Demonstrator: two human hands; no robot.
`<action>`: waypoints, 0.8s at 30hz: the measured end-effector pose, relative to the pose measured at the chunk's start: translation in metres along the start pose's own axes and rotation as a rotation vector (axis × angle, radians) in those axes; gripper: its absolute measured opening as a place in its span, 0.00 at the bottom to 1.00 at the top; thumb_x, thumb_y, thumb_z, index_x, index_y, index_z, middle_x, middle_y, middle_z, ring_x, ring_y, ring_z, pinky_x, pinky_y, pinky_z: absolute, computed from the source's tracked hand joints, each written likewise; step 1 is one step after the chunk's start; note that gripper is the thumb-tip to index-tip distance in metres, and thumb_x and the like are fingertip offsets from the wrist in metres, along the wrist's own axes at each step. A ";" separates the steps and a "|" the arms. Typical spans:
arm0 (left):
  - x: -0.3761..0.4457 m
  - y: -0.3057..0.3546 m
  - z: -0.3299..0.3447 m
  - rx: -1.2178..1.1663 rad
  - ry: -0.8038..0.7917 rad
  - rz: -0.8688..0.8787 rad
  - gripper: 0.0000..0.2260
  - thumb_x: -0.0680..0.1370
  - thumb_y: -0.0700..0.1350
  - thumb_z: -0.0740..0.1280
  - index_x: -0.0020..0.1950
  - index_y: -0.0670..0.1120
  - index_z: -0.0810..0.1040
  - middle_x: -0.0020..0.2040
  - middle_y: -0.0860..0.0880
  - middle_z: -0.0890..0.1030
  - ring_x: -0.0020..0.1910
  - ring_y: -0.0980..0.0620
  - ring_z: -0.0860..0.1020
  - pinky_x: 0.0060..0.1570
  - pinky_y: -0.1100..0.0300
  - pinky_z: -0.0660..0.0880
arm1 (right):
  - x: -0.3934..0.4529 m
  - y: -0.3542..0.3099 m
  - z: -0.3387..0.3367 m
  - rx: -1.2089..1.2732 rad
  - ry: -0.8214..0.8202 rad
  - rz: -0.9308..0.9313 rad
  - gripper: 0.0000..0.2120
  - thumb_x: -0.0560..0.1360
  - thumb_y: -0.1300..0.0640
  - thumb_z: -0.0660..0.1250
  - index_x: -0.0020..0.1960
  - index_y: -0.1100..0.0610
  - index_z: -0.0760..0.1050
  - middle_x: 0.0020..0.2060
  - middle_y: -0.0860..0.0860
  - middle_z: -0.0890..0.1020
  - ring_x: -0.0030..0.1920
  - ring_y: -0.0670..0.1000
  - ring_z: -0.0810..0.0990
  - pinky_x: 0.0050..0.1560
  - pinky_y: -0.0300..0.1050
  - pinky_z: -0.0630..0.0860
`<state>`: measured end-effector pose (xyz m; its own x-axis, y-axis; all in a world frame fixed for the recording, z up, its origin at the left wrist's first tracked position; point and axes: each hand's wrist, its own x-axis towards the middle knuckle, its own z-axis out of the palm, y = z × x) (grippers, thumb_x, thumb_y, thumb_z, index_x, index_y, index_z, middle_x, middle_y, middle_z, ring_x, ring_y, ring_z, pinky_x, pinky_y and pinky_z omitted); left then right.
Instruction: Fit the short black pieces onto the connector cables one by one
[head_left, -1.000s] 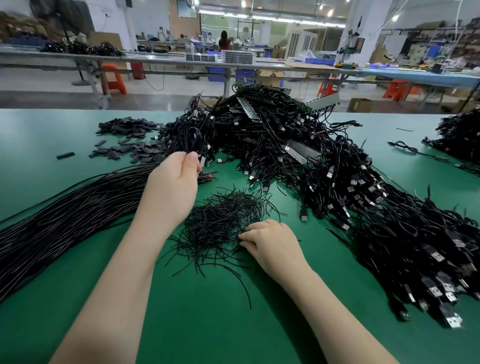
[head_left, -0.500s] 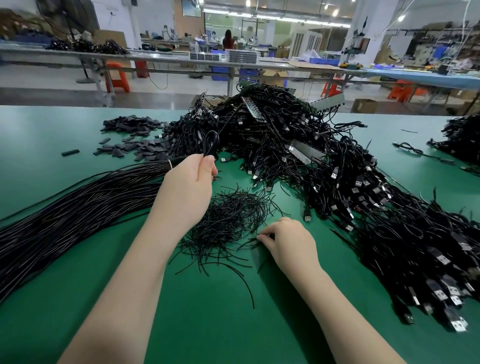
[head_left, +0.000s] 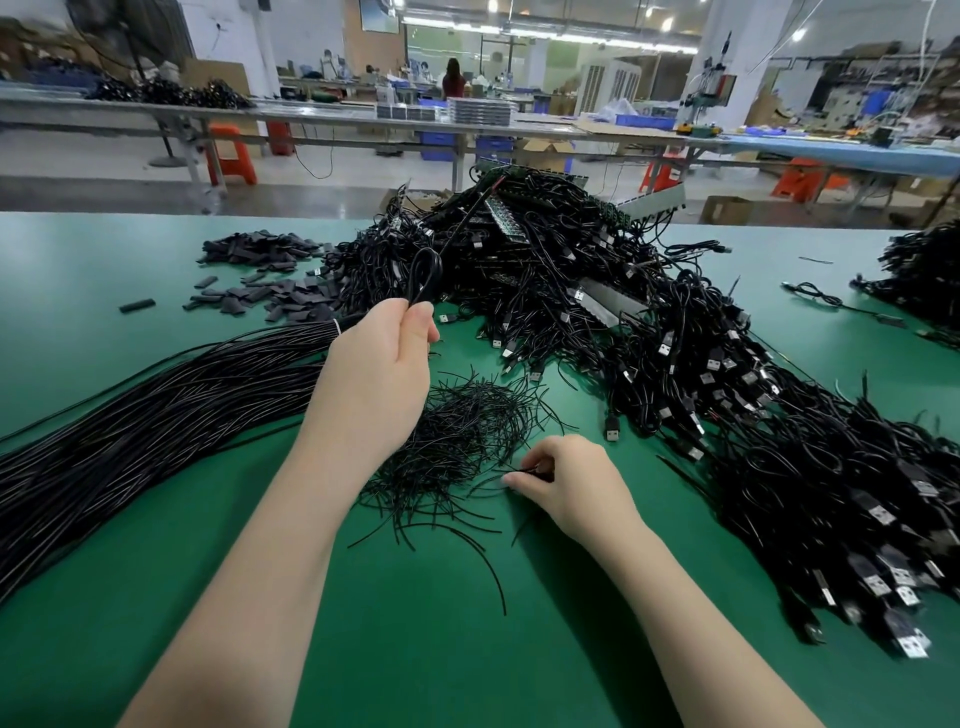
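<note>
Head view: thin glossy cable loop (head_left: 425, 275).

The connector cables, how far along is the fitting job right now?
Done: I cannot tell; no cable visibly carries a fitted piece. In hand: the left hand pinches a looped cable lifted from the tangle, while the right hand pinches a thin black piece at the small pile of thin pieces. Left: the big heap of connector cables suggests most remains.
</note>
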<state>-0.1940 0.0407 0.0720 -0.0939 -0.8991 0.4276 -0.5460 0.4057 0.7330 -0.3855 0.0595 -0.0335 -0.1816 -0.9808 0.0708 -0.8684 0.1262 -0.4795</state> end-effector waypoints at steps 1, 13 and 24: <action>0.000 0.000 0.000 -0.004 0.003 0.004 0.15 0.84 0.52 0.52 0.39 0.53 0.69 0.32 0.52 0.71 0.30 0.54 0.68 0.33 0.56 0.68 | 0.001 0.001 0.000 -0.003 -0.016 0.000 0.15 0.72 0.42 0.72 0.51 0.52 0.80 0.46 0.47 0.80 0.48 0.49 0.79 0.49 0.45 0.78; -0.002 0.001 0.002 0.038 -0.065 -0.025 0.15 0.83 0.54 0.52 0.41 0.53 0.71 0.39 0.45 0.79 0.32 0.52 0.72 0.37 0.52 0.73 | 0.002 -0.001 -0.006 0.035 0.011 -0.106 0.06 0.76 0.50 0.70 0.44 0.51 0.80 0.43 0.48 0.79 0.45 0.49 0.77 0.47 0.45 0.76; -0.003 0.000 0.005 0.078 -0.129 -0.023 0.14 0.83 0.53 0.52 0.42 0.52 0.72 0.36 0.45 0.78 0.27 0.54 0.67 0.31 0.56 0.67 | 0.005 -0.001 -0.009 0.055 0.092 -0.127 0.10 0.77 0.55 0.68 0.58 0.52 0.82 0.51 0.47 0.85 0.49 0.47 0.82 0.53 0.39 0.75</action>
<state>-0.1976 0.0426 0.0680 -0.1844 -0.9237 0.3357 -0.6116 0.3752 0.6965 -0.3897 0.0561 -0.0249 -0.1154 -0.9702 0.2131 -0.8612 -0.0092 -0.5082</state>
